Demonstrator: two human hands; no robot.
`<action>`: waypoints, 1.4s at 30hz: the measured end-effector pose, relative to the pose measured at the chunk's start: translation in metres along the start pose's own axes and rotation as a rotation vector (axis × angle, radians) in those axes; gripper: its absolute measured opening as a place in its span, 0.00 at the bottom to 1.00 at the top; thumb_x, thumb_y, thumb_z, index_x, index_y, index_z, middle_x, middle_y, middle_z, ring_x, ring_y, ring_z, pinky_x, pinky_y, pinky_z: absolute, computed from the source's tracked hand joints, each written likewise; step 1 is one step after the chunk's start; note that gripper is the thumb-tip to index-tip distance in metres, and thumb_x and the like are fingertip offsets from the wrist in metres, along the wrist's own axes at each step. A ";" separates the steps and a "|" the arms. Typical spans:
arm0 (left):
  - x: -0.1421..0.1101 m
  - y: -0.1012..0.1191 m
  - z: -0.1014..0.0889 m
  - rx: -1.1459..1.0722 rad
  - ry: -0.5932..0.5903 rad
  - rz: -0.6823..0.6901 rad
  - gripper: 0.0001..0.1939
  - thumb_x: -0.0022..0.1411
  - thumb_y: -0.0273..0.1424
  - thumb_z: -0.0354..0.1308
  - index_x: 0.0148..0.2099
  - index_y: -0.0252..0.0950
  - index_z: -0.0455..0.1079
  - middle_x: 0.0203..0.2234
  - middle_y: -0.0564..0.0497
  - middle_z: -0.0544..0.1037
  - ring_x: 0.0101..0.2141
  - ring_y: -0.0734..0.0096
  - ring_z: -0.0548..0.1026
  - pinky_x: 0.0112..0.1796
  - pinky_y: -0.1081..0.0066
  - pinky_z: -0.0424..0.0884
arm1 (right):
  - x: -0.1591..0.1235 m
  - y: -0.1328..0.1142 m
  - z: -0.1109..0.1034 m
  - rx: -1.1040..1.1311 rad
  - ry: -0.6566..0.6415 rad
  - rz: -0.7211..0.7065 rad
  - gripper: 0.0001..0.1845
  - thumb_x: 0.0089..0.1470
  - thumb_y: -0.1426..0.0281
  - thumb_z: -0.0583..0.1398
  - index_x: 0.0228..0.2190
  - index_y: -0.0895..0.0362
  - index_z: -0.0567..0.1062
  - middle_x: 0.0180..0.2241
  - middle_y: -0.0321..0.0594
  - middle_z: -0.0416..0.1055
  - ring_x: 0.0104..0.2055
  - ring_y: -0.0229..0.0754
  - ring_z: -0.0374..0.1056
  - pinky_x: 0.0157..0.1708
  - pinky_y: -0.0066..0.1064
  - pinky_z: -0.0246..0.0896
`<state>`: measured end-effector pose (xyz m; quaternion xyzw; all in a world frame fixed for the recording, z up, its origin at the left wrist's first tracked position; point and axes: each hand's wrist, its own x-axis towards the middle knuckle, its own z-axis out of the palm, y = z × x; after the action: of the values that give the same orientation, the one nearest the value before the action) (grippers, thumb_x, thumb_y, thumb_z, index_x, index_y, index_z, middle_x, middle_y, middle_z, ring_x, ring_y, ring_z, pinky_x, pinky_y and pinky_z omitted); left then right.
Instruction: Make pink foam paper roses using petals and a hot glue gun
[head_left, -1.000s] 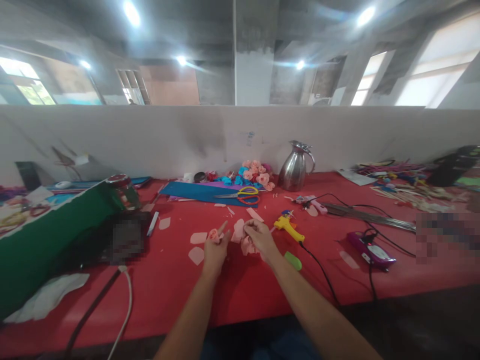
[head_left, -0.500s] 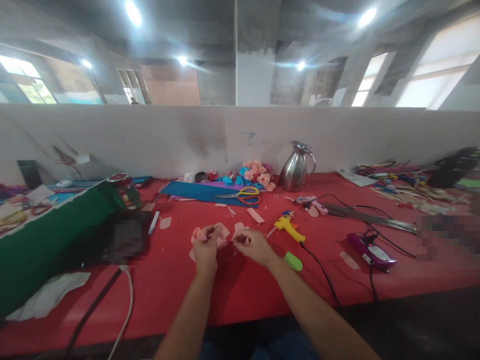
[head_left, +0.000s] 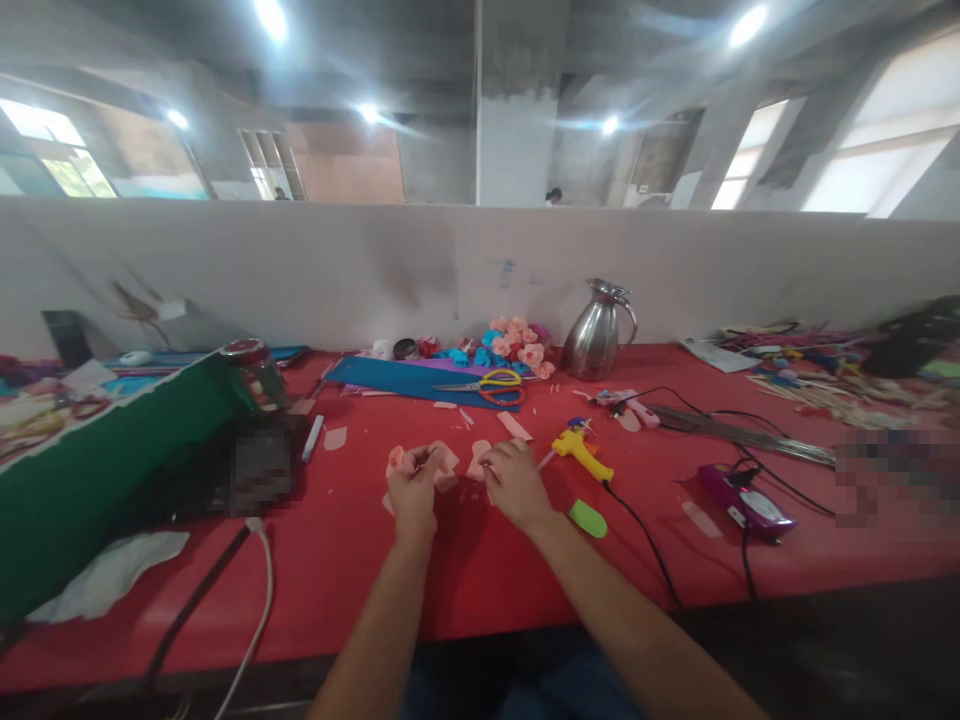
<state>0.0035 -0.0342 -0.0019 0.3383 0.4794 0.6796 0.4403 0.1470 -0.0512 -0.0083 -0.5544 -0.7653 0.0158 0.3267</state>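
Note:
Both of my hands rest low over the red table (head_left: 480, 590), close together. My left hand (head_left: 412, 490) is closed, pinching a small pink paper flower (head_left: 397, 461) that sticks out to its left, with a pink petal piece (head_left: 447, 460) beside its fingers. My right hand (head_left: 514, 482) is curled shut over pink petal pieces (head_left: 478, 460) lying on the table; what its fingers hold is hidden. Loose pink petal cut-outs lie around both hands.
A yellow glue gun (head_left: 581, 452) with a black cord lies right of my right hand, a green object (head_left: 587, 518) near it. Behind are scissors (head_left: 487, 385) on blue sheet, a flower pile (head_left: 514, 345), a steel jug (head_left: 596, 335), a purple device (head_left: 742, 498), a green box (head_left: 112, 460) at left.
My left hand's raised finger has curled in and the pink flower shifted left. My right hand dropped down onto the petals and closed. The camera tilted slightly.

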 end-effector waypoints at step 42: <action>0.006 -0.010 -0.023 0.443 -0.377 0.056 0.04 0.43 0.32 0.61 0.23 0.36 0.73 0.20 0.52 0.76 0.23 0.70 0.70 0.26 0.74 0.63 | -0.022 0.113 -0.062 -0.275 -0.023 0.532 0.21 0.39 0.78 0.56 0.40 0.63 0.70 0.35 0.52 0.70 0.37 0.49 0.67 0.34 0.33 0.56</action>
<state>-0.0168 -0.0353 -0.0186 0.5596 0.5163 0.4956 0.4180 0.2777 -0.0473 -0.0140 -0.7744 -0.5917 0.0033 0.2239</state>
